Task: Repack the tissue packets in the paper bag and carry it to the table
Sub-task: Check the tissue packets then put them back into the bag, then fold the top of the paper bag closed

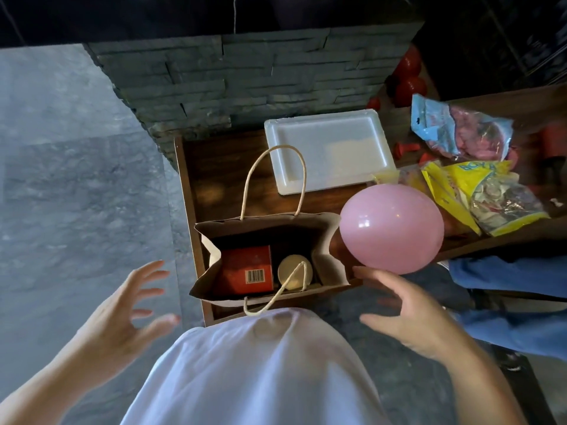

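A brown paper bag (329, 237) with twine handles stands open on the near corner of a dark wooden table (221, 179). Inside it lie a red packet with a barcode (247, 268) and a round cream lid or roll (291, 269). My left hand (122, 314) hovers to the left of the bag, fingers spread, holding nothing. My right hand (411, 314) hovers to the right of the bag, open, just below a pink balloon (391, 228). Neither hand touches the bag.
A white tray (329, 154) lies behind the bag. Balloon packs, one blue (460, 130) and one yellow (491, 197), and red objects (409, 87) sit at the right. Another person in blue sleeves (509, 277) holds the balloon. A stone wall (245, 81) backs the table.
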Tool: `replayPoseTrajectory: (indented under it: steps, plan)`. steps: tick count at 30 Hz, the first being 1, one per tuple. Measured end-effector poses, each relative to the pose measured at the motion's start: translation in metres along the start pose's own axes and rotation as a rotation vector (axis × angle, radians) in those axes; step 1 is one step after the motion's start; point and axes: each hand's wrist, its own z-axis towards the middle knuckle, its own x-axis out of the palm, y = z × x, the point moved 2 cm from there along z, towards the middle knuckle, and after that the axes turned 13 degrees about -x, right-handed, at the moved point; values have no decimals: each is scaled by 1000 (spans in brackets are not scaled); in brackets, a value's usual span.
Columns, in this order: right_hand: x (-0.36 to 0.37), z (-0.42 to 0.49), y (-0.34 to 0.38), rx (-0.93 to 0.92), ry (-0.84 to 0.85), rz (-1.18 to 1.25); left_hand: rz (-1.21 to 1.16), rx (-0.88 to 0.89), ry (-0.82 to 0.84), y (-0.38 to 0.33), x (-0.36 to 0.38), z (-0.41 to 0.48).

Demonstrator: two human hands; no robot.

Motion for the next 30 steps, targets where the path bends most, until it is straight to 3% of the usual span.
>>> replayPoseTrajectory:
  steps: [5, 8, 13, 19, 22, 25, 27, 30]
  plan:
    - [16, 38, 17, -188, 0, 25, 68, 151, -13, -23, 33, 19]
    - [29, 63, 20, -219, 64, 64, 130, 272, -76, -40, 50, 37]
    - [21, 77, 0, -201, 65, 138, 150, 296, -156, -32, 39, 48]
    - [17, 81, -10, -192, -75, 386, -227, 111, -124, -18, 26, 59]
    - [22, 88, -11, -197, -59, 352, -215, 73, -89, -27, 37, 68]
    - [32, 97, -13, -137, -123, 303, -238, 1, -211, -33, 49, 77]
    - [40, 101, -16, -79, -218, 272, -240, -122, -282, -32, 56, 83]
    - [55, 107, -23, 24, -258, 168, -256, -319, -248, -24, 71, 93]
